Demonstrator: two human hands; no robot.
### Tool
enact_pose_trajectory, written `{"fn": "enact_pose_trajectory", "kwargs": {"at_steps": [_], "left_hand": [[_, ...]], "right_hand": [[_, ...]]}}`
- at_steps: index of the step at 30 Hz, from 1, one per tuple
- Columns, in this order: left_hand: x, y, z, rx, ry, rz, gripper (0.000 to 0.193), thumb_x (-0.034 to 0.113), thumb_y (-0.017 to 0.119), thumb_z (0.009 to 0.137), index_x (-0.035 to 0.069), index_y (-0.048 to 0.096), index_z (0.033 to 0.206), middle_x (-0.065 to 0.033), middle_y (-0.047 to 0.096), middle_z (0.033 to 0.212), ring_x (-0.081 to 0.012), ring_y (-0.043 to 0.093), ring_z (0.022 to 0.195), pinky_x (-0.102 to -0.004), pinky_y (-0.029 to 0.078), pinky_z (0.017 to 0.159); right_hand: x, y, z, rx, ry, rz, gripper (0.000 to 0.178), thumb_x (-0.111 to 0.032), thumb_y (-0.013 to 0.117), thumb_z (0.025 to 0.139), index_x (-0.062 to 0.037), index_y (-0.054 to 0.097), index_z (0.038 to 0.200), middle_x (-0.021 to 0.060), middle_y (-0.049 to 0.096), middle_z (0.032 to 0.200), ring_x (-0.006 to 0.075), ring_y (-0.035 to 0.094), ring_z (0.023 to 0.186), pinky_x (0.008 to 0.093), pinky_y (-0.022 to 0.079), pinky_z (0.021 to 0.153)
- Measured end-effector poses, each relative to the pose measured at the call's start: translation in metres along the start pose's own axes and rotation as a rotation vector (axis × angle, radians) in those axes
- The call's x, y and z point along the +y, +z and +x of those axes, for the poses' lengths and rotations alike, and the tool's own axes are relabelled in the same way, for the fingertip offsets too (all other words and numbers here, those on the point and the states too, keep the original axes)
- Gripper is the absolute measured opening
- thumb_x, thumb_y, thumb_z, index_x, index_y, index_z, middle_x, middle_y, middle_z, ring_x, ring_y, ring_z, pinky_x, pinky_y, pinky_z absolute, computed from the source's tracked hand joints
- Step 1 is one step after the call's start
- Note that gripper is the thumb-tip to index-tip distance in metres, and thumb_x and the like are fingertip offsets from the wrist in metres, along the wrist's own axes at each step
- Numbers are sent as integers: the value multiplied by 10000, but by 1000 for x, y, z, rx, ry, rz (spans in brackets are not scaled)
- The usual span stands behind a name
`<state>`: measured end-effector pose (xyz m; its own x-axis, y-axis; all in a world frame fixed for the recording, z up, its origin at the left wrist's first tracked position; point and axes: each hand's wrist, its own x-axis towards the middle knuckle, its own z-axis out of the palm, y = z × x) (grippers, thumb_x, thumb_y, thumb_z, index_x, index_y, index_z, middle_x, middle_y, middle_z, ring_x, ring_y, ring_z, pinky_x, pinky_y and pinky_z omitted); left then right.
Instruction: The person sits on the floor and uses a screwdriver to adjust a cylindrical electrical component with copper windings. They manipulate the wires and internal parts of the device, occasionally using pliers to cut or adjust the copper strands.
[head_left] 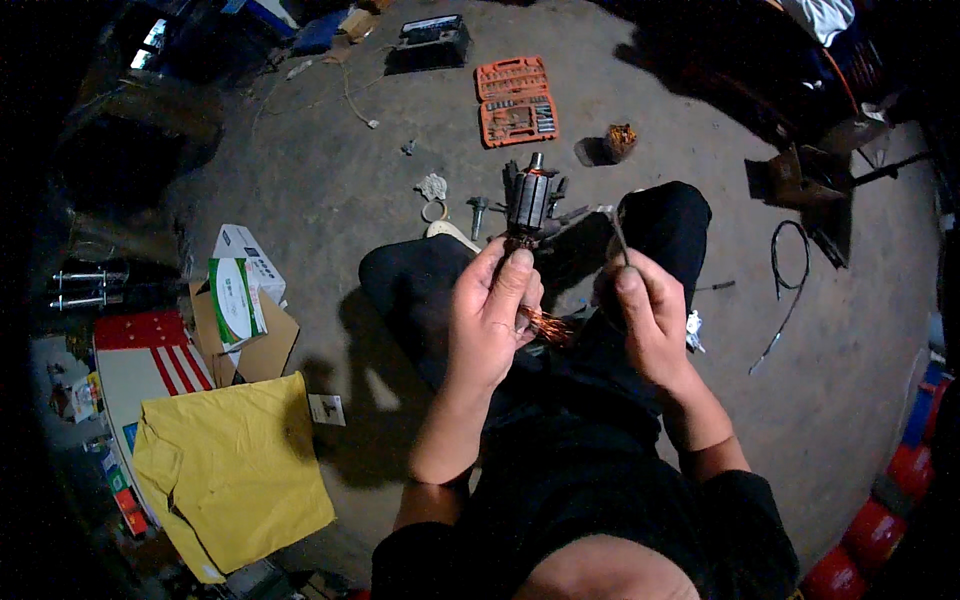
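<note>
My left hand is closed around the lower end of a motor armature, which stands upright with its shaft pointing away from me. Below those fingers a bundle of copper wires shows; whether the hand also grips it I cannot tell. My right hand pinches a thin metal rod between thumb and fingers. The rod's far end is up beside my knee, to the right of the armature and apart from it. Just left of the armature, a bolt-like metal part lies on the floor.
Ahead lies an open orange socket set, with a copper-wound part to its right and a black case behind. A ring lies left of my knees. Yellow cloth and boxes sit left; a black cable curls right.
</note>
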<state>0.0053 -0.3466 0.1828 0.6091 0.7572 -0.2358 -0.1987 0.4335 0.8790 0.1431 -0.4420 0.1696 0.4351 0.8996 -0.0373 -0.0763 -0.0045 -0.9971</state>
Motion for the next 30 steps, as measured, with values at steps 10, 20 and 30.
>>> {"fn": "enact_pose_trajectory", "kwargs": {"at_steps": [10,20,30], "left_hand": [[-23,0,3,122,433,567,313,52,497,884,-33,469,1184,-117,630,908,-134,601,797,-277,472,701],[-14,2,2,11,70,181,163,159,459,936,11,512,982,28,434,611,-21,352,475,-179,264,377],[-18,0,11,34,-197,-178,193,236,449,941,52,490,903,32,370,548,-51,309,408,-196,238,341]], "right_hand": [[-9,31,33,58,96,73,214,-167,698,738,12,603,807,-12,569,697,38,480,640,197,397,583],[-3,20,35,5,288,385,146,-120,633,782,-5,578,854,-1,577,694,41,483,569,193,374,509],[4,7,40,35,339,401,154,-133,607,790,-17,588,890,21,566,704,81,510,629,236,420,574]]}}
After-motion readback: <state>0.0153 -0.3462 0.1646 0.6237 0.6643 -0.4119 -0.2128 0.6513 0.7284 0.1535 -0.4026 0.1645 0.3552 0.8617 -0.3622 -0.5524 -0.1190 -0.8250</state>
